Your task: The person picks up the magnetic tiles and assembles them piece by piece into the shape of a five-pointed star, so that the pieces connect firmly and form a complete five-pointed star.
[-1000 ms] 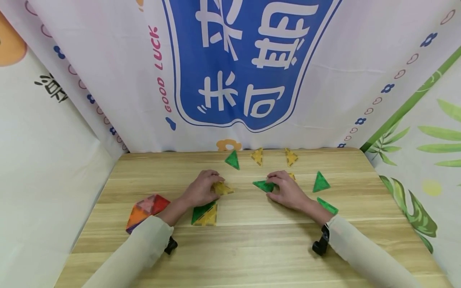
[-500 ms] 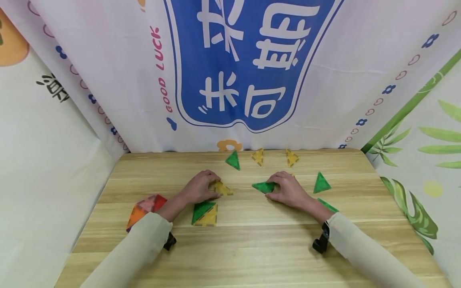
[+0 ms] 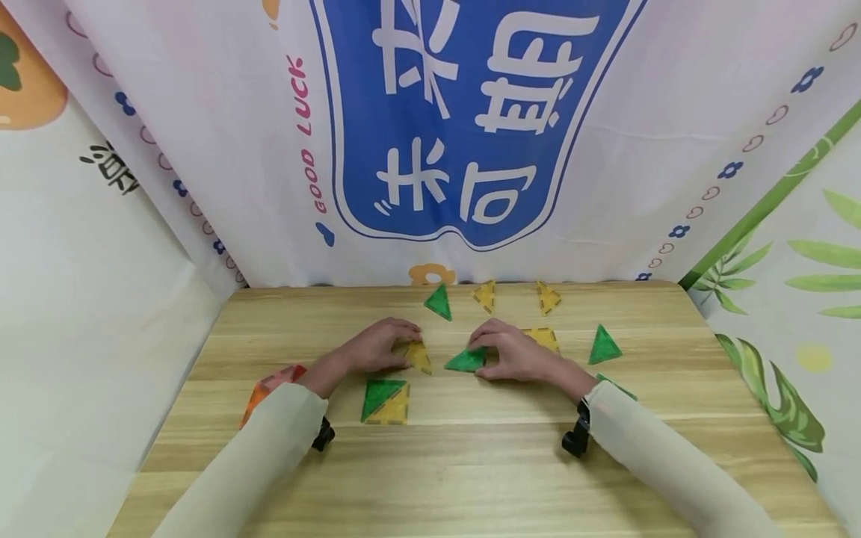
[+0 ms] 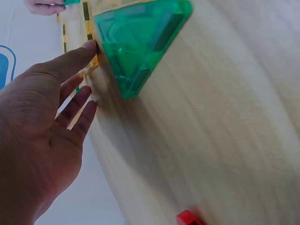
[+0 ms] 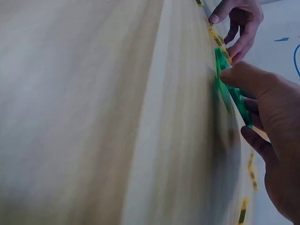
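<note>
Near the middle of the wooden table [image 3: 437,478], 2 flat, see-through tiles face each other, well short of touching in the head view. The yellow triangle [image 3: 419,359] is amber-toned, with dark dashes along its border; the left hand [image 3: 378,347] pinches it narrowly at the edges, thumb on the near side and fingers on the far side. To its right lies the green triangle [image 3: 464,362], deep and clear in colour, a sharp corner pointing toward the yellow. The right hand [image 3: 513,353] holds it between thumb and fingertips; the right wrist view shows it nearly edge-on, as a bright green sliver, and I cannot tell whether it is off the wood.

Just below the left hand, a green half [image 3: 380,394] and a yellow half [image 3: 394,408] meet along a diagonal as 1 square. Up close, the green half is glossy, with a thick bevelled rim.

Behind the right hand sits a partly hidden yellow piece [image 3: 543,338]. Along the back edge are 1 green tile [image 3: 439,302] and 2 small yellow tiles [image 3: 486,296]. At left, a red and orange piece [image 3: 269,387] is partly covered by a sleeve [image 3: 269,430].
</note>
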`<action>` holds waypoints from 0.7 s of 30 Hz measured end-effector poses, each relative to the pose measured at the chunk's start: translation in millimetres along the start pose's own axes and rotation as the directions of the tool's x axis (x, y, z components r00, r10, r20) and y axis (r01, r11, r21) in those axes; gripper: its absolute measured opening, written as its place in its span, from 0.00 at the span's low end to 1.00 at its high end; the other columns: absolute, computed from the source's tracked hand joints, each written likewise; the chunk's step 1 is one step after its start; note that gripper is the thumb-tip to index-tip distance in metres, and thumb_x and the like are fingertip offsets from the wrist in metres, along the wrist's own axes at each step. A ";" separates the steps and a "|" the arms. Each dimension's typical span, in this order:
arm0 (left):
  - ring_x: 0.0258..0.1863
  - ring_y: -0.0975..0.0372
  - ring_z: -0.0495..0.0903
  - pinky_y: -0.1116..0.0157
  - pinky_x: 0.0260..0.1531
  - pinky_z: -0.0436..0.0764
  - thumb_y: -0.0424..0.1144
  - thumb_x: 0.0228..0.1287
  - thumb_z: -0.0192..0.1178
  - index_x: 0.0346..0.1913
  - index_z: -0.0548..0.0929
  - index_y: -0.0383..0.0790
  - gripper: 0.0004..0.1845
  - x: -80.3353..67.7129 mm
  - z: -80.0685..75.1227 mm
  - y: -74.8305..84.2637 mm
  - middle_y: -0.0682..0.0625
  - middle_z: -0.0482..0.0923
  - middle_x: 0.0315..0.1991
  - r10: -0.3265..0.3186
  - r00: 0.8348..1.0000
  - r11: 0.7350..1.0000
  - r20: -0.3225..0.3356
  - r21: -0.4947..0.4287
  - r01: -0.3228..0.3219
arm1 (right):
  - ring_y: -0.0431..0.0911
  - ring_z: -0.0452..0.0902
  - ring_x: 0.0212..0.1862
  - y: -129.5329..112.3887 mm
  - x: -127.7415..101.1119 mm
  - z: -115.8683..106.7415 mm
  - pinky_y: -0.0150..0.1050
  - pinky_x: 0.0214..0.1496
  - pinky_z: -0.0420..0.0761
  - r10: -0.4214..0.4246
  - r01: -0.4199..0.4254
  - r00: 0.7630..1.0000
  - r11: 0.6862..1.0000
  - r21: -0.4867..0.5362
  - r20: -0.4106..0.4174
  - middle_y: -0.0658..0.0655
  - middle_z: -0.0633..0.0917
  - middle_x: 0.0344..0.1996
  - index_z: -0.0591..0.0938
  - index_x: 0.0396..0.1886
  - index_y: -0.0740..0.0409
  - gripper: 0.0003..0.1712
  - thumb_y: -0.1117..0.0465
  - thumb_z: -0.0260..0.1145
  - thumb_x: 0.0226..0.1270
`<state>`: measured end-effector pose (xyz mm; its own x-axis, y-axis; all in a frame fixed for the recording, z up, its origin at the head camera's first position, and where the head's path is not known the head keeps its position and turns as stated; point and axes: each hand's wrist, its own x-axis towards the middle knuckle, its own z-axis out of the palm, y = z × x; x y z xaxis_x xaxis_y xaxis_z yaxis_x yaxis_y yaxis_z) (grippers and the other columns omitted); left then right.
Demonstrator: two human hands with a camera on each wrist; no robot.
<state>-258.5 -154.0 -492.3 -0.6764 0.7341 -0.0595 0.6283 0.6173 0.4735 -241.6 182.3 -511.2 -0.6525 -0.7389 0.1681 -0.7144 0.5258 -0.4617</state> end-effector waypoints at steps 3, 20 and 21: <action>0.72 0.45 0.73 0.46 0.73 0.71 0.37 0.67 0.75 0.66 0.83 0.34 0.27 3.3 -1.5 -0.2 0.40 0.76 0.71 0.011 1.000 1.000 0.024 -0.001 -0.011 | 0.47 0.78 0.63 -1.1 9.6 0.7 0.46 0.67 0.80 -0.035 0.035 0.999 0.999 0.000 0.035 0.52 0.85 0.58 0.90 0.55 0.57 0.24 0.54 0.81 0.61; 0.71 0.45 0.73 0.46 0.72 0.72 0.33 0.69 0.72 0.69 0.81 0.34 0.27 4.5 -1.2 -2.8 0.39 0.75 0.73 0.040 0.999 0.999 0.031 -0.004 -0.040 | 0.54 0.76 0.69 -4.0 46.3 16.7 0.52 0.72 0.76 -0.145 0.144 0.986 0.989 0.020 0.086 0.59 0.83 0.65 0.89 0.58 0.60 0.23 0.62 0.75 0.62; 0.71 0.45 0.73 0.46 0.72 0.72 0.34 0.70 0.71 0.70 0.81 0.34 0.27 3.8 -1.3 -2.0 0.39 0.75 0.73 0.040 0.999 0.999 0.028 -0.002 -0.040 | 0.55 0.76 0.69 -4.2 47.5 18.0 0.52 0.72 0.76 -0.146 0.145 0.986 0.989 0.021 0.082 0.60 0.83 0.65 0.89 0.58 0.60 0.23 0.62 0.75 0.62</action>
<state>-262.8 -152.8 -492.3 -0.6399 0.7657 -0.0650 0.6539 0.5870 0.4773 -265.0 137.5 -516.9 -0.5179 -0.8399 0.1619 -0.7961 0.4041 -0.4504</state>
